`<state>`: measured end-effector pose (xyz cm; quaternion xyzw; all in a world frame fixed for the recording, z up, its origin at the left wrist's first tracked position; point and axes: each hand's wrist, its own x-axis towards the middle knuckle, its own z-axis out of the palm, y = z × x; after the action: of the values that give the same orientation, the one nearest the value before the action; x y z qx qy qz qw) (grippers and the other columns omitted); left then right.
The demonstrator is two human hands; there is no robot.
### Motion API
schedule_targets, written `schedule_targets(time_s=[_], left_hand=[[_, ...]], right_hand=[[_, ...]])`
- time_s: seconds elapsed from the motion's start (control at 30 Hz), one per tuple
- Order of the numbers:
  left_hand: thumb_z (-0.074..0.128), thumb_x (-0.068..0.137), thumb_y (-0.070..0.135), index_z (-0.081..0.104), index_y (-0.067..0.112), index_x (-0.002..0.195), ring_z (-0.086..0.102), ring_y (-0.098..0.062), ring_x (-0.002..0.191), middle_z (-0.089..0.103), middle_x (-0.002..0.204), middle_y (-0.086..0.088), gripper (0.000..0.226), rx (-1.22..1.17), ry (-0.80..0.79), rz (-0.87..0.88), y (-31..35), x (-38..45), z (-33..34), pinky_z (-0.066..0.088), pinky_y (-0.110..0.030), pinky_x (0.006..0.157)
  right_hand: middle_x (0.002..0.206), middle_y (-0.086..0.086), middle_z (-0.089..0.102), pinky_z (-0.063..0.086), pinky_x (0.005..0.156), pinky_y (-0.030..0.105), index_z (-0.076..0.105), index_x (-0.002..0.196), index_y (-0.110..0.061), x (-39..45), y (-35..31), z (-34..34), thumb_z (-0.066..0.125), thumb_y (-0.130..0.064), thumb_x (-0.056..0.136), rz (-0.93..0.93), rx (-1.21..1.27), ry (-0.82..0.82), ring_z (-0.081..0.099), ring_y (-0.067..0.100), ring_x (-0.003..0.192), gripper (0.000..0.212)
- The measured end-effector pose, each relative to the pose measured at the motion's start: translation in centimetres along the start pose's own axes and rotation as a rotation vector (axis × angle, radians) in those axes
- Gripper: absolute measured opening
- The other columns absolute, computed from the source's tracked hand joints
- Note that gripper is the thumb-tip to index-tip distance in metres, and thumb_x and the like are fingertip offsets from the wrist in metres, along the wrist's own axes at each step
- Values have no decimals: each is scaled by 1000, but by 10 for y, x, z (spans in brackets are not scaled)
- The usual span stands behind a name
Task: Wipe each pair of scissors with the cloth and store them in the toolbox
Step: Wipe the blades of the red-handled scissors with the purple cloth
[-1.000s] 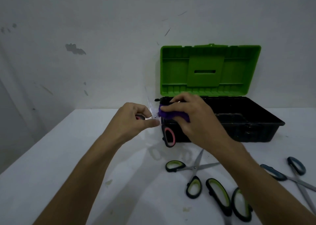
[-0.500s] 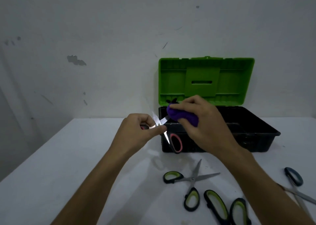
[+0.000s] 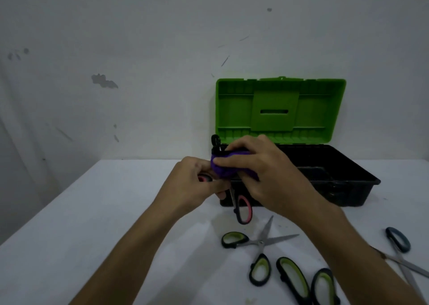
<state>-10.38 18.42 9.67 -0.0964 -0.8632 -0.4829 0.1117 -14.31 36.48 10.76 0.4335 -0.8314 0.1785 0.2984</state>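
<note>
My left hand [image 3: 192,184] grips the upper pink-and-black handle of a pair of pink-handled scissors [image 3: 243,208], whose other handle hangs down below my fingers. My right hand [image 3: 262,174] holds a purple cloth [image 3: 224,169] wrapped over the scissors' blades, right beside my left hand; the blades are hidden. Just behind them stands the toolbox [image 3: 348,188], a black tray with its green lid [image 3: 278,109] upright and open.
Green-handled scissors [image 3: 257,246] lie open on the white table [image 3: 104,223] in front of the toolbox. Another green-handled pair [image 3: 304,281] lies at the bottom edge. Teal-handled scissors [image 3: 398,241] lie at the right. A wall rises close behind.
My right hand has slid the cloth down the blades towards my left hand, covering them. The scissors stay in my left hand. The view has shifted a little.
</note>
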Motion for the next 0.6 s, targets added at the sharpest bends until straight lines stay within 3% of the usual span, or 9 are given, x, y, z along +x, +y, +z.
schedule_targets(time_s=[0.1,0.2,0.33,0.4,0.5,0.6], left_hand=[[76,82,19,75,7,76,51,1,45,75,67,-2,13,-19,-71,21,6,-3,2,37,-11,49],[74,83,17,75,2,78,51,4,41,74,69,-5,16,-26,-169,2,14,-7,6,34,-4,45],[72,86,17,75,3,80,46,2,40,69,58,6,17,-65,-201,-92,10,-5,3,32,-11,43],[71,87,18,75,3,82,41,-1,39,66,53,8,17,-87,-192,-127,7,-3,2,29,-15,42],[70,88,13,73,0,83,37,-1,39,69,55,4,14,-137,-185,-133,5,-2,3,27,-14,40],[72,85,14,73,4,79,40,-3,43,76,74,-7,11,-102,-237,-107,4,-4,3,30,-13,42]], right_hand=[[119,4,60,37,75,30,70,117,-25,2,4,-4,66,-2,84,81,-52,46,34,14,96,41],[119,3,58,40,77,32,66,123,-27,0,17,-9,62,-3,88,196,-132,81,39,18,97,43],[118,1,57,32,83,19,62,127,-29,-4,26,-29,66,-9,87,268,-125,174,39,12,103,45],[117,-8,55,32,83,13,63,124,-35,-4,21,-41,68,-11,86,221,-47,53,41,7,103,46],[114,-19,51,37,86,15,67,115,-44,-2,7,-43,66,-12,88,158,136,-284,44,1,104,42],[113,-20,49,34,84,14,67,114,-44,-2,5,-35,64,-10,89,161,117,-317,39,0,103,43]])
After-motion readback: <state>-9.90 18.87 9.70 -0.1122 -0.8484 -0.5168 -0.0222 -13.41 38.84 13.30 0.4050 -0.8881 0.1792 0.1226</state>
